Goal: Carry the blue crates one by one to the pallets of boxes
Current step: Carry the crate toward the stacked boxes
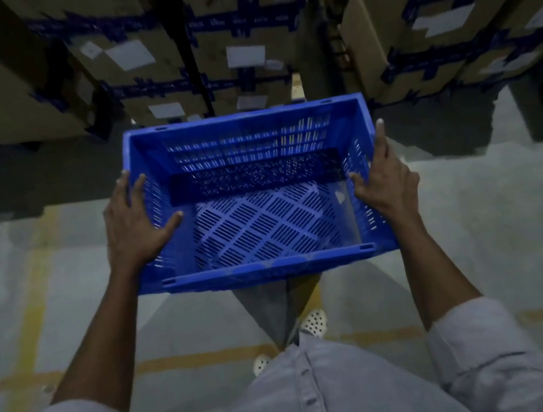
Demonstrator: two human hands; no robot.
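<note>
While left hand [134, 220] at 9 o'clock and right hand [386, 180] at 3 grip crate [266, 227] walls, thumbs inside: boxes [135, 19] close at 12, far rim may bump.

Crate [254, 194] between hands, boxes [147, 59] beyond

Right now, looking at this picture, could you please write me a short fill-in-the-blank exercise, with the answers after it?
1. The crate in the person's grip is ____ in colour.
2. Inside the crate there is ____.
3. The left hand and the right hand each hook a ____ over the crate's side wall.
4. The floor bears painted lines coloured ____.
Answers: blue; nothing; thumb; yellow.
</note>
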